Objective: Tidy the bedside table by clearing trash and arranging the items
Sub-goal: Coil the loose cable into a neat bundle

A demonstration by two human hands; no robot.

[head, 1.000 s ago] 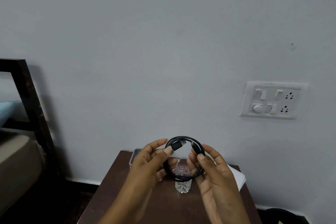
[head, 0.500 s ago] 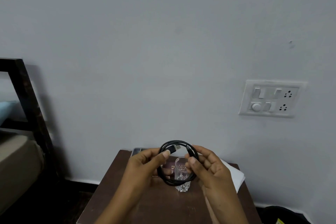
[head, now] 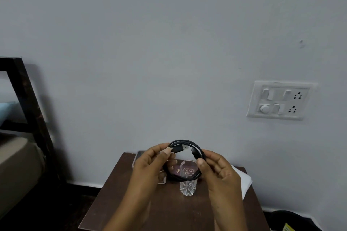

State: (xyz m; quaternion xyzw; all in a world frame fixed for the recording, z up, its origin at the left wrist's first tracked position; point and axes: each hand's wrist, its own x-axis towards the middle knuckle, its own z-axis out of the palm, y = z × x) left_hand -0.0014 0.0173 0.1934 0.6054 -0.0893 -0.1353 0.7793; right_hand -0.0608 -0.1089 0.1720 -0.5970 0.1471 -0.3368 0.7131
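Black cable, coiled in a smooth ring: left hand pinches its nine o'clock, right hand its three, above a faceted glass.

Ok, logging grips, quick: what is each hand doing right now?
Left hand: pinches the coiled cable near its plug.
Right hand: pinches the cable's other side.

You had a white switch panel on the grey wall at right, a dark bed frame at left.
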